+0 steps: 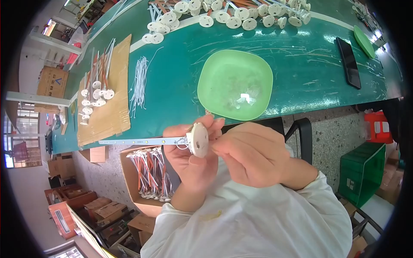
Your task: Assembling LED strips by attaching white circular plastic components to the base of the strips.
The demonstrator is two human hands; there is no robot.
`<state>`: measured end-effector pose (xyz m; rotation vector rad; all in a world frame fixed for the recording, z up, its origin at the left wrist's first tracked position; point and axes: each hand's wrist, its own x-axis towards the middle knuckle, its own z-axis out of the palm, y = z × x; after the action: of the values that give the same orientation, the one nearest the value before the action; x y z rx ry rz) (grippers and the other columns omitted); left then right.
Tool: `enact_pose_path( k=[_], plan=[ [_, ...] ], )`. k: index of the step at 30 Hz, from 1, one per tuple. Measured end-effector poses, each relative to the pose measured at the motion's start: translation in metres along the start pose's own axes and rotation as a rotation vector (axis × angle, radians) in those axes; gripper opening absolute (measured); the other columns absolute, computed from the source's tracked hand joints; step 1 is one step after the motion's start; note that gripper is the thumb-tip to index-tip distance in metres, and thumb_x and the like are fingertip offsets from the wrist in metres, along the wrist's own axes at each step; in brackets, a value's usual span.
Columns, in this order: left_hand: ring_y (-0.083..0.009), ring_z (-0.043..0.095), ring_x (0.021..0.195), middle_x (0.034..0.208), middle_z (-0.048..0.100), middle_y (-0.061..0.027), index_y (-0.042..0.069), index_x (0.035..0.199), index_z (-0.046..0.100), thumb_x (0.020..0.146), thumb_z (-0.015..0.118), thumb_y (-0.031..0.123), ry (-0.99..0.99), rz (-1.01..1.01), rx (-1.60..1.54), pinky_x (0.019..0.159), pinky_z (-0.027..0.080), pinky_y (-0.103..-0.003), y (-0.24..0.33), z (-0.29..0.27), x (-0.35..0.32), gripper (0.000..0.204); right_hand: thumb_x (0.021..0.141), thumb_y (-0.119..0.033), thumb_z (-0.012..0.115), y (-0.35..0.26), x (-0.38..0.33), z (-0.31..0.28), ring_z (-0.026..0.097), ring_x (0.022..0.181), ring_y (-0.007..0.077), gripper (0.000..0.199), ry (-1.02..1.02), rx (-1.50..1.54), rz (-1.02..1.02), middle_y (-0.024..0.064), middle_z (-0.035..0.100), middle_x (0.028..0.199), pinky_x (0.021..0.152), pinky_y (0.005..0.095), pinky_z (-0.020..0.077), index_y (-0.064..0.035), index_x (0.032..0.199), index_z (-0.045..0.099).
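Note:
My left hand grips a narrow LED light strip by its round white cap. The strip sticks out to the left with small yellow LEDs along it, and a thin white wire loops beside the cap. Close against the cap's right side, my right hand has its thumb and forefinger pinched together. Whatever lies between those fingertips is too small or hidden to make out. Just beyond both hands, a light green square bowl rests on the green table.
Loose white wires lie left of the bowl. Several capped strips lie on a cardboard sheet, and more are heaped at the far edge. A black phone is at right. A carton of strips stands below the table.

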<state>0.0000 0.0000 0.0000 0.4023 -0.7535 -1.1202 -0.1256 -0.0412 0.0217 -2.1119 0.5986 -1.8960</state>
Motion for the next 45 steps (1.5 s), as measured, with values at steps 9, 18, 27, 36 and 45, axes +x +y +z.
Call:
enact_pose_path(
  k=[9, 18, 27, 36, 45],
  plan=[
    [-0.0408, 0.061, 0.114, 0.125, 0.059, -0.0282, 0.004, 0.121, 0.048, 0.083, 0.079, 0.02, -0.081, 0.004, -0.009, 0.1, 0.049, -0.053, -0.009, -0.006, 0.0, 0.051, 0.066, 0.008, 0.073, 0.002, 0.003, -0.006, 0.065, 0.061, 0.0257, 0.02, -0.087, -0.053, -0.061, 0.0116, 0.066, 0.074, 0.054, 0.0313, 0.0542, 0.0056, 0.085, 0.066],
    [-0.0368, 0.063, 0.112, 0.123, 0.062, -0.0249, -0.002, 0.125, 0.049, 0.086, 0.071, 0.004, -0.195, -0.117, 0.319, 0.098, 0.05, -0.05, 0.028, -0.016, 0.017, 0.044, 0.071, 0.006, 0.069, 0.006, 0.01, -0.006, 0.063, 0.061, 0.0248, 0.02, -0.205, 0.068, -0.054, 0.0117, 0.065, 0.076, 0.052, 0.0306, 0.0528, 0.0054, 0.09, 0.066],
    [-0.0153, 0.061, 0.069, 0.076, 0.066, -0.0105, -0.002, 0.085, 0.063, 0.103, 0.044, 0.034, 0.354, 0.04, 1.854, 0.062, 0.047, -0.031, 0.256, -0.2, 0.18, 0.044, 0.077, 0.005, 0.07, 0.059, 0.028, -0.077, 0.06, 0.06, 0.0203, 0.01, -0.068, -0.335, 0.207, 0.0118, 0.064, 0.073, 0.057, 0.0281, 0.0457, 0.0017, 0.086, 0.066],
    [-0.0449, 0.064, 0.089, 0.088, 0.067, -0.0248, 0.001, 0.086, 0.067, 0.092, 0.045, 0.028, 0.154, -0.354, 2.542, 0.08, 0.05, -0.05, 0.354, -0.404, 0.245, 0.035, 0.077, 0.006, 0.07, 0.082, -0.001, -0.107, 0.06, 0.06, 0.019, 0.01, -0.041, -0.548, 0.417, 0.0092, 0.066, 0.075, 0.055, 0.0277, 0.0452, -0.0007, 0.084, 0.067],
    [-0.0386, 0.065, 0.097, 0.107, 0.067, -0.0219, 0.0, 0.109, 0.066, 0.085, 0.065, 0.012, -0.085, 0.387, 2.184, 0.079, 0.053, -0.042, 0.166, -0.178, 0.276, 0.028, 0.072, 0.004, 0.072, 0.09, -0.006, -0.092, 0.062, 0.064, 0.0243, 0.012, -0.15, -0.667, 0.32, 0.0086, 0.066, 0.073, 0.058, 0.0325, 0.0469, -0.0029, 0.08, 0.067]
  ],
)
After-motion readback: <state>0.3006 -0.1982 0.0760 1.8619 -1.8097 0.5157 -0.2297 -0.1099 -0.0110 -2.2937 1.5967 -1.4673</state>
